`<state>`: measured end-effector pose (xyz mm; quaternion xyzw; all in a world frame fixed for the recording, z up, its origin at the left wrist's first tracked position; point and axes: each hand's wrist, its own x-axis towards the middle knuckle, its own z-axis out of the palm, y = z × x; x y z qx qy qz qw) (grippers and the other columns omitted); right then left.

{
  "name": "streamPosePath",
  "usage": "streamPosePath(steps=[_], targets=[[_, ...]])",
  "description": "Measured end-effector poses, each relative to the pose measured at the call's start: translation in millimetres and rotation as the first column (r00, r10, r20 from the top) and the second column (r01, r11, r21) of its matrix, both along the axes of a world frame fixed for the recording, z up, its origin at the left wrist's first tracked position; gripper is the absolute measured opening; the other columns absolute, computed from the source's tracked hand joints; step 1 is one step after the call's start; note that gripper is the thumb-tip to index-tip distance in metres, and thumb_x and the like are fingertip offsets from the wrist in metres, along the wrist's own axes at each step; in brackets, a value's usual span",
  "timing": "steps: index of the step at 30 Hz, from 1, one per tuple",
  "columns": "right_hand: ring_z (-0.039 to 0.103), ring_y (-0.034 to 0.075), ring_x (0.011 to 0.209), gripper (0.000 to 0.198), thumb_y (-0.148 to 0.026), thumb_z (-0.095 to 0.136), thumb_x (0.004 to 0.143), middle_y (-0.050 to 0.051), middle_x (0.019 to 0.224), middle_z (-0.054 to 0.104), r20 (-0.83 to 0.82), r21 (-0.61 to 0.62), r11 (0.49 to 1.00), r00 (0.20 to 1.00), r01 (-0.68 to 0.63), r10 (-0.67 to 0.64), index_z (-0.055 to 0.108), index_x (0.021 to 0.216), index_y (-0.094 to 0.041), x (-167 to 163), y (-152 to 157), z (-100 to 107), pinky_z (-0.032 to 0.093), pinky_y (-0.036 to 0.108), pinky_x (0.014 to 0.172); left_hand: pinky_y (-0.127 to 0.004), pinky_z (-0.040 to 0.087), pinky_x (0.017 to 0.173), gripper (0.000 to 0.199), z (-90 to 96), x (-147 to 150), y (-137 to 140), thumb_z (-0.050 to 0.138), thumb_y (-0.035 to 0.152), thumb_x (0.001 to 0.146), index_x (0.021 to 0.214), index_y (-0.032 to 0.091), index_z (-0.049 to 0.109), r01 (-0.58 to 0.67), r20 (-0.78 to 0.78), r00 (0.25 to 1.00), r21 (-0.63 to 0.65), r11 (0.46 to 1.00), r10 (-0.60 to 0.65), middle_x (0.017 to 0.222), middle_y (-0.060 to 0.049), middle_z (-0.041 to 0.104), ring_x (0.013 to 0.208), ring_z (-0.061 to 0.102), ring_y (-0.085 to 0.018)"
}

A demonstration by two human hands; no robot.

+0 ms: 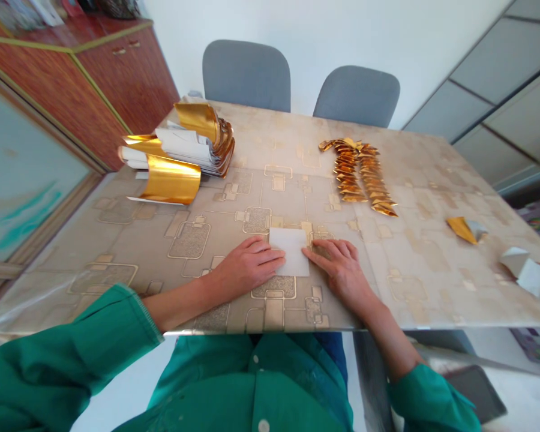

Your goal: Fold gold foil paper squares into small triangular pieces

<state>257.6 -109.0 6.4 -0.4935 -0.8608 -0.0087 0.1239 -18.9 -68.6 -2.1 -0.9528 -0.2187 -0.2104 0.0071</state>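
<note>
Both hands (247, 267) (339, 267) flat on white paper (290, 251)

The room was brightly and evenly lit, with only faint, soft shadows under the hands. Glare flashed off the curled gold foil sheets (173, 178) and the glossy table (432, 252). The wide lens bent straight lines near the edges.

A curled stack of gold-and-white foil sheets (180, 153) is lying at the far left of the beige patterned desk (130, 240), a double row of folded gold foil pieces (360, 176) is stretching across its far right, and two grey padded chairs (246, 73) are standing behind it.
</note>
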Motion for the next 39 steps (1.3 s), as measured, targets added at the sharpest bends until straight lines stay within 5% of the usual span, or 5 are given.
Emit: streamPosePath(steps=[12, 17, 25, 32, 39], targets=[[0.056, 0.026, 0.104, 0.045, -0.003, 0.046, 0.089, 0.010, 0.116, 0.068, -0.151, 0.083, 0.988, 0.982, 0.130, -0.117, 0.065, 0.126, -0.020, -0.6, 4.3, -1.3, 0.042, 0.046, 0.094, -0.041, 0.044, 0.098, 0.021, 4.1, -7.1, -2.8, 0.054, 0.027, 0.099, 0.118, 0.022, 0.063, -0.059, -0.091, 0.994, 0.010, 0.998, 0.059, 0.128, -0.006, 0.064, 0.109, 0.058, -0.023], [0.056, 0.023, 0.106, 0.049, -0.003, 0.041, 0.091, 0.011, 0.118, 0.066, -0.353, 0.030, 0.997, 0.932, -0.073, 0.079, 0.057, 0.134, -0.018, -19.8, 8.3, 4.0, 0.051, 0.040, 0.091, -0.042, 0.042, 0.096, 0.027, 10.4, 12.1, -1.2, 0.062, 0.033, 0.094, 0.118, 0.020, 0.062, -0.162, -0.145, 0.976, 0.032, 0.986, 0.165, 0.114, -0.008, 0.066, 0.103, 0.058, -0.024], [0.055, 0.024, 0.102, 0.031, -0.011, 0.050, 0.094, 0.012, 0.111, 0.065, -0.186, -0.053, 0.996, 0.981, -0.067, 0.056, 0.068, 0.118, -0.017, -33.0, 25.3, 5.2, 0.050, 0.041, 0.088, -0.041, 0.039, 0.101, 0.020, 8.1, 5.4, 2.3, 0.052, 0.027, 0.100, 0.108, 0.017, 0.067, -0.141, -0.060, 0.988, 0.067, 0.988, 0.145, 0.114, -0.005, 0.068, 0.102, 0.058, -0.021], [0.054, 0.021, 0.094, 0.020, -0.027, 0.054, 0.098, 0.008, 0.100, 0.066, -0.180, -0.012, 0.999, 0.983, -0.034, 0.032, 0.072, 0.103, -0.021, -35.3, 28.8, 7.3, 0.046, 0.035, 0.081, -0.042, 0.043, 0.097, 0.021, 13.0, 2.5, 23.0, 0.055, 0.029, 0.098, 0.089, 0.019, 0.070, -0.198, 0.052, 0.977, -0.107, 0.974, 0.205, 0.120, -0.006, 0.068, 0.105, 0.056, -0.023], [0.053, 0.021, 0.092, 0.019, -0.030, 0.056, 0.098, 0.007, 0.096, 0.066, -0.214, 0.001, 1.000, 0.977, -0.002, 0.002, 0.074, 0.098, -0.022, -37.6, 30.6, 2.6, 0.044, 0.034, 0.080, -0.040, 0.044, 0.088, 0.042, 10.7, 20.8, 48.7, 0.070, 0.036, 0.088, 0.123, 0.013, 0.059, -0.428, -0.012, 0.898, -0.259, 0.866, 0.440, 0.112, -0.010, 0.065, 0.103, 0.056, -0.027]])
